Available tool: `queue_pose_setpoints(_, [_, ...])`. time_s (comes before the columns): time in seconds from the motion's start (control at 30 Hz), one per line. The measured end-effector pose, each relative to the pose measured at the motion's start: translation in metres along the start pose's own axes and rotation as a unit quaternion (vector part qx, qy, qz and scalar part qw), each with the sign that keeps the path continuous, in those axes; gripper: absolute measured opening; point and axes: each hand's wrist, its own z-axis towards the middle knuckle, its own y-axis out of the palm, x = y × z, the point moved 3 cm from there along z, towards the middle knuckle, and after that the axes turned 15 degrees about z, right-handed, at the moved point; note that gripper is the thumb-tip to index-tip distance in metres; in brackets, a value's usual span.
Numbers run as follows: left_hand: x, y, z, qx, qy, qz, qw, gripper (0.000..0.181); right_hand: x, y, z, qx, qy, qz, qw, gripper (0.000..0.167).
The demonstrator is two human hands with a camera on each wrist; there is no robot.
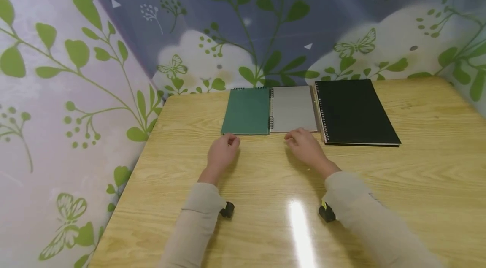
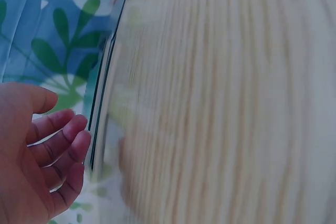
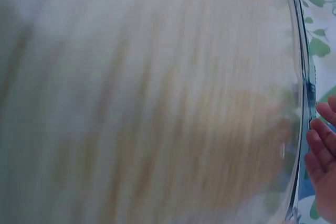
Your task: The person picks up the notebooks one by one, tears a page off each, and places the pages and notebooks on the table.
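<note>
A small green notebook (image 1: 247, 112), a grey notebook (image 1: 294, 109) and a larger black notebook (image 1: 357, 112) lie side by side on the wooden table. My left hand (image 1: 223, 150) is just in front of the green notebook's near left corner, fingers loosely bent and holding nothing. In the left wrist view, that hand (image 2: 42, 161) has its fingers relaxed and apart. Close to the near edge of the grey notebook is my right hand (image 1: 306, 147), also holding nothing. The right wrist view has the right hand (image 3: 325, 166) at its right edge, fingers loosely bent. Whether either hand touches a notebook, I cannot tell.
The wooden table (image 1: 265, 175) stretches toward me, with a bright light reflection at its near middle. A wall (image 1: 212, 2) with a leaf pattern stands directly behind the notebooks, and another patterned wall (image 1: 57, 90) is at the left.
</note>
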Motion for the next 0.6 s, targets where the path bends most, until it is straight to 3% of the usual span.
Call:
queue_pose_setpoints(0.17, [-0.019, -0.003, 0.004, -0.007, -0.034, 0.013, 0.9993, 0.033, -0.004, 0.014, 0.003, -0.007, 0.001, 0.01, 0.9999, 0.026])
queue_pose_setpoints(0.33, [-0.03, -0.004, 0.01, -0.015, -0.055, 0.006, 0.9983, 0.035, -0.008, 0.024, 0.007, 0.014, 0.016, -0.003, 0.9998, 0.03])
queue_pose_setpoints(0.43, [-0.033, -0.005, 0.016, -0.026, -0.072, -0.003, 0.997, 0.042, -0.011, 0.03, 0.012, 0.037, 0.045, -0.009, 0.9983, 0.035])
queue_pose_setpoints(0.6, [-0.031, -0.007, 0.027, -0.06, -0.096, -0.021, 0.9933, 0.054, -0.015, 0.041, 0.022, 0.074, 0.115, 0.031, 0.9901, 0.038])
